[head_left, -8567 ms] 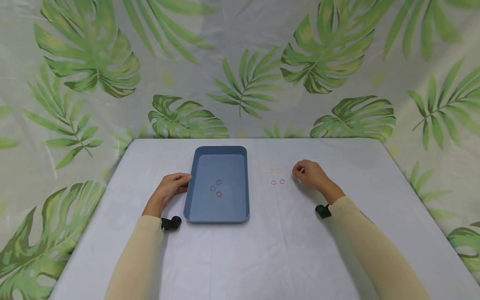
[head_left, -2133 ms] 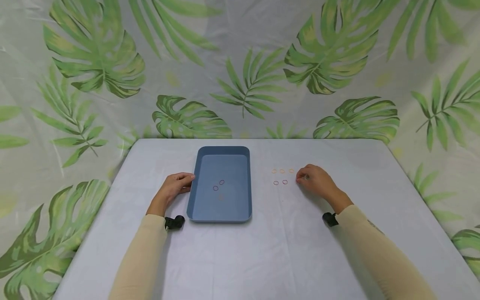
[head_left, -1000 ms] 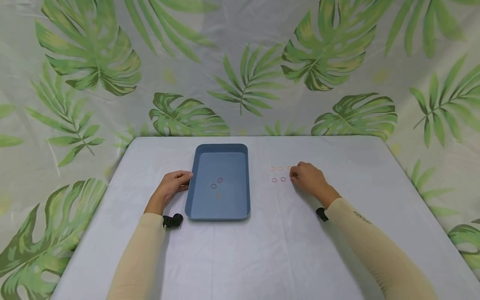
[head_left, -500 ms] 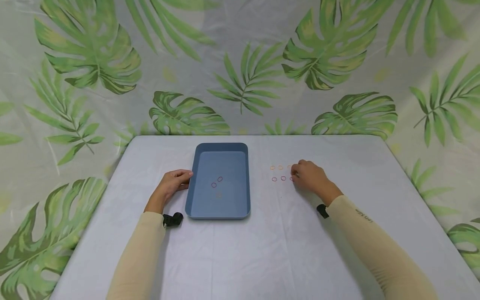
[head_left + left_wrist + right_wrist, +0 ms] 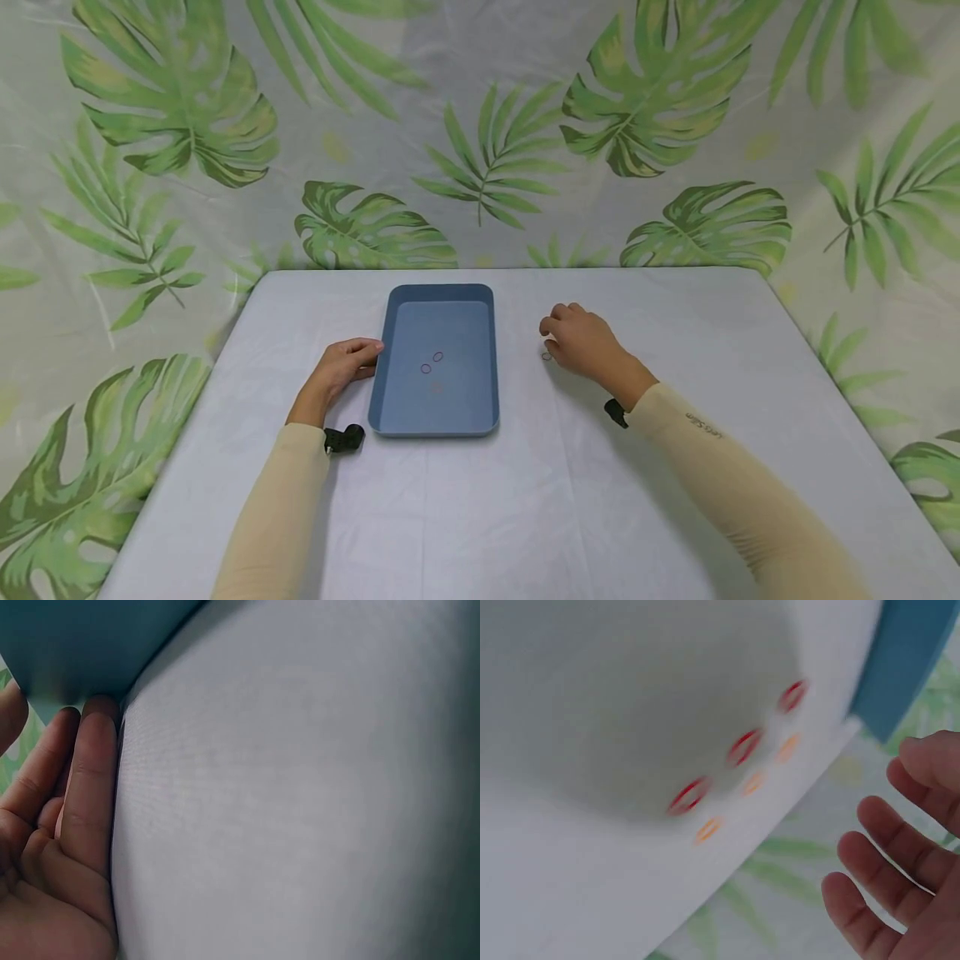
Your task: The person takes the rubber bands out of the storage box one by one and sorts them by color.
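Centre frame: left hand [image 5: 341, 372], fingers relaxed, touches blue tray [image 5: 382, 392]; right hand [image 5: 583, 342], apparently empty, hovers over small rings [image 5: 744, 746].

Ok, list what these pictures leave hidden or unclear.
- Head view: the right hand covers most of the small rings on the table; one ring peeks out.
- Right wrist view: rings motion-blurred; tray cut off by the edge.
- Left wrist view: only the tray's corner shows above the left hand.

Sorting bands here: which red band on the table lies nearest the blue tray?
The red band at the row's end by the blue tray; both others lie farther off.
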### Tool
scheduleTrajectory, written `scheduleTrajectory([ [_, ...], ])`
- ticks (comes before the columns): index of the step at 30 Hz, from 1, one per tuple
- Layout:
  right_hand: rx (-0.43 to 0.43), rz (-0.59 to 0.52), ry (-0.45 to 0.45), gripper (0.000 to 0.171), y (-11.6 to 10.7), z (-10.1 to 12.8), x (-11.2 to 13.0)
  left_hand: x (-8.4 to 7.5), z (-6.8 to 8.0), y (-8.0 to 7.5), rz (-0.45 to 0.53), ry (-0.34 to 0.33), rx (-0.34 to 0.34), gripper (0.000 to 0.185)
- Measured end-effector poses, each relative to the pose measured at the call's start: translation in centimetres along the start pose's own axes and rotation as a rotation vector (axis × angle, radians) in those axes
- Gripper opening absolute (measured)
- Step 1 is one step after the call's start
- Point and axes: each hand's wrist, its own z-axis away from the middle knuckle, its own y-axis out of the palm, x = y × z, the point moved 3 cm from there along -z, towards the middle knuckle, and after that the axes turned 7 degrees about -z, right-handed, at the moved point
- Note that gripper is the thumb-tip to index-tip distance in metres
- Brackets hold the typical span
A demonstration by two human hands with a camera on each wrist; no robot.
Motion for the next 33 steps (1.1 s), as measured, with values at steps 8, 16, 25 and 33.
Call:
scheduleTrajectory([
  [8, 0.115, -0.062, -0.112, 0.013, 0.3, -2.5, 5.6, -0.1, -0.1, -0.1, -0.014, -0.01, -0.002, 0.05],
  [16, 0.138, -0.097, -0.224, 0.012, 1.3, -4.6, 10.7, -0.2, 0.0, -0.2, 0.01, -0.017, 0.002, 0.049],
  [25, 0.204, -0.184, -0.224, 0.011, 3.3, -5.7, 13.0, 0.0, -0.2, -0.1, 0.032, -0.014, 0.012, 0.05],
  [33, 0.246, -0.272, -0.123, 0.007, 5.7, -6.3, 12.7, 0.0, -0.2, -0.3, 0.031, -0.01, 0.006, 0.047],
])
